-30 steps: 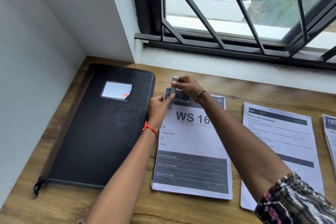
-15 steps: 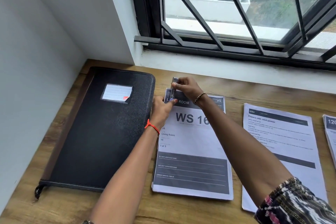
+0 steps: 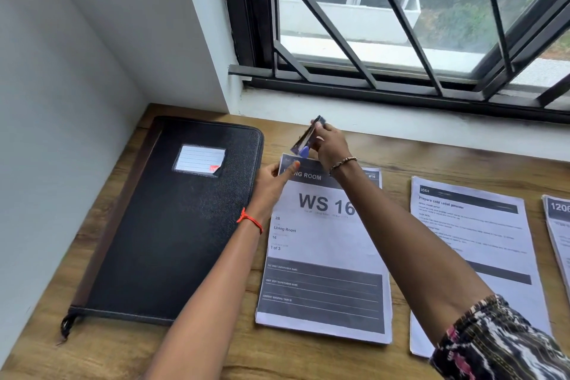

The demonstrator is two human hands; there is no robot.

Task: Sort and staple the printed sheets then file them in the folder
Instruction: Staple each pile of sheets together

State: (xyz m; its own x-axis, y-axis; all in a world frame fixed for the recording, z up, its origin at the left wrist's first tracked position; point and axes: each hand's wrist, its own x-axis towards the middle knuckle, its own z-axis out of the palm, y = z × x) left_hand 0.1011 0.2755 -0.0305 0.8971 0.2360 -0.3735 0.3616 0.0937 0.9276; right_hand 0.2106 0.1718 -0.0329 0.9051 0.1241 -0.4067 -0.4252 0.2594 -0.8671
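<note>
Now right hand grips stapler; left hand's fingers press sheets.

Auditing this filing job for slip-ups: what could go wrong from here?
The stapler in the right hand hovers above the corner of the WS 16 stack. No staple is visible, so the sheets may be loose. The left hand pins only that corner, so the lower edges could fan.

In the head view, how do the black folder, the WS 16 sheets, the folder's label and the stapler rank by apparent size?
1. black folder
2. WS 16 sheets
3. label
4. stapler, though the right hand hides part of it, so this last place is less sure.
</note>
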